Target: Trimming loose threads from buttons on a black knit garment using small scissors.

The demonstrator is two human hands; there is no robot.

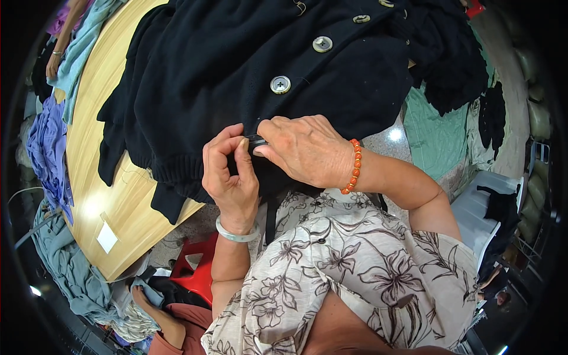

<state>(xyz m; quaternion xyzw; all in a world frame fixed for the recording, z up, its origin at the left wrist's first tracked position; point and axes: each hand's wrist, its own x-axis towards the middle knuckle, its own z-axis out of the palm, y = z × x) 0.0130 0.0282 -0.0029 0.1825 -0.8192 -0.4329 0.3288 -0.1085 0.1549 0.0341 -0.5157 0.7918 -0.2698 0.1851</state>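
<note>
Left hand [232,177]: pinching a button [257,142], steadying it.
Right hand [305,149]: closing on the same button.
Cardigan [236,71]: lying beyond the grip, draping over the table [112,201].

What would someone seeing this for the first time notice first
The eye lands on the two hands meeting at the centre: the left hand and the right hand pinch a dark button at the lower edge of a black cardigan. The cardigan spreads over the wooden table, with a row of grey buttons running up toward the top. An orange bead bracelet stands out on the right wrist.
</note>
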